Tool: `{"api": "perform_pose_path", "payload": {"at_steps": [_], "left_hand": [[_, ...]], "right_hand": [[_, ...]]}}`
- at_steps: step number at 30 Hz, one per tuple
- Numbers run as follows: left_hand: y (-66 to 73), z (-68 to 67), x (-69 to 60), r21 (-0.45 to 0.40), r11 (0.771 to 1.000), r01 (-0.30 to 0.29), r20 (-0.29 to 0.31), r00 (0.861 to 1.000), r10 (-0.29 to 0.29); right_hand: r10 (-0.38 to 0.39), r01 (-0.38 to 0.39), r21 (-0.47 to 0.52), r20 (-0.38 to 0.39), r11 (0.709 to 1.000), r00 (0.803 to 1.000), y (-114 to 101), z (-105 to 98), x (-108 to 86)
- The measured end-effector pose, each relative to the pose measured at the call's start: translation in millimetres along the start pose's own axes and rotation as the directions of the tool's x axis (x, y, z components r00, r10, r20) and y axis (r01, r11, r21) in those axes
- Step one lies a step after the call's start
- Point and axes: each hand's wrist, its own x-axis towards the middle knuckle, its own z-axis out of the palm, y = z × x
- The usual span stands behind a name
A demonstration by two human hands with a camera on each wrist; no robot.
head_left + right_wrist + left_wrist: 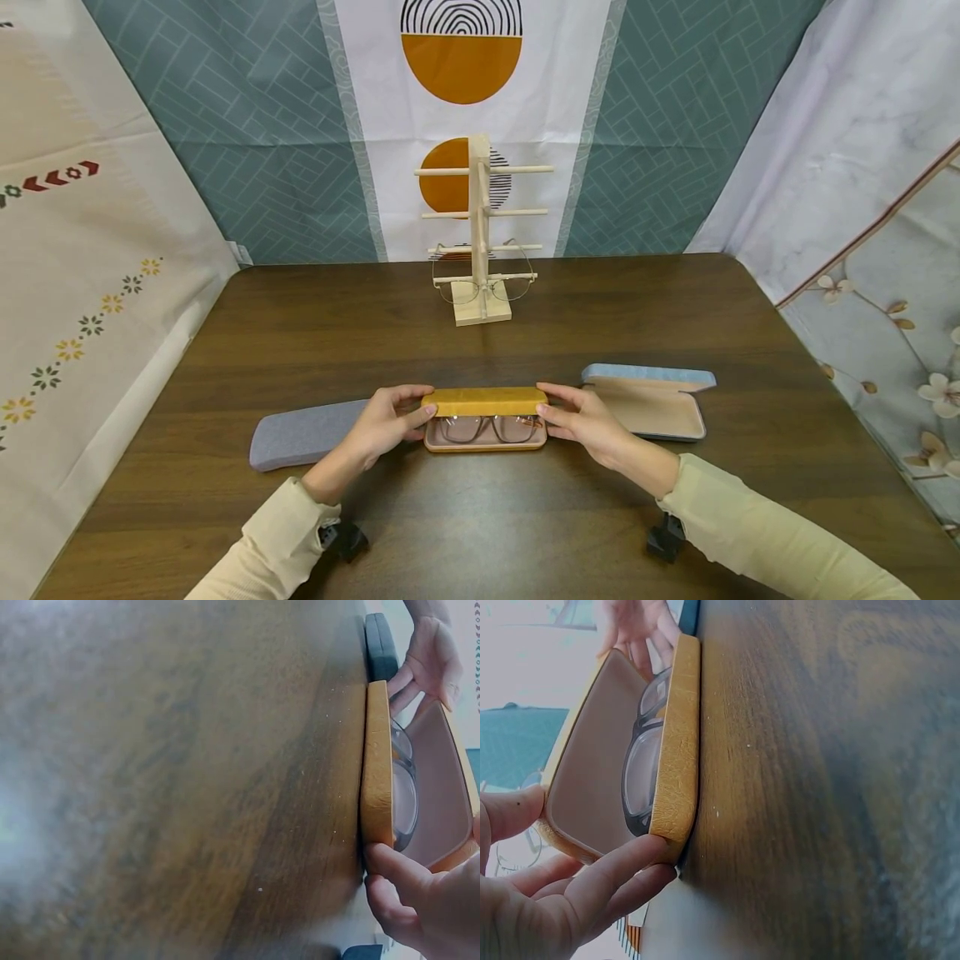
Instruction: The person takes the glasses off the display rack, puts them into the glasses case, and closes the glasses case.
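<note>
A yellow glasses case lies partly open on the table, its lid raised on the far side. Dark-framed eyeglasses rest inside it, against a pinkish lining. At the case's left end my left hand grips it, thumb on the lid's edge and fingers at the end and base. My right hand holds the right end in a similar way. In the right wrist view, fingers of the right hand touch the lower shell's corner.
A closed grey glasses case lies left, partly behind the left hand. On the right sits an open light-blue case with a beige lining. Farther back, a wooden eyeglass stand carries thin-rimmed glasses on a low peg.
</note>
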Motion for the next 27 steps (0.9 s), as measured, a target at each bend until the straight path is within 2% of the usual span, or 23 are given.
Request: {"api": "perform_pose_path", "payload": {"at_steps": [12,27], "left_hand": [[1.4,-0.3,-3.2,0.022,1.0,-0.006,0.007,1.0,0.006],[-0.8,-2.4,-2.4,-0.014,1.0,0.001,0.025,1.0,-0.001]], "right_hand": [[0.013,-0.013,0.002,0.009,1.0,1.0,1.1,-2.7,-2.3],[0.02,-0.02,0.012,-0.006,1.0,1.0,2.0,-2.6,-1.1]]}}
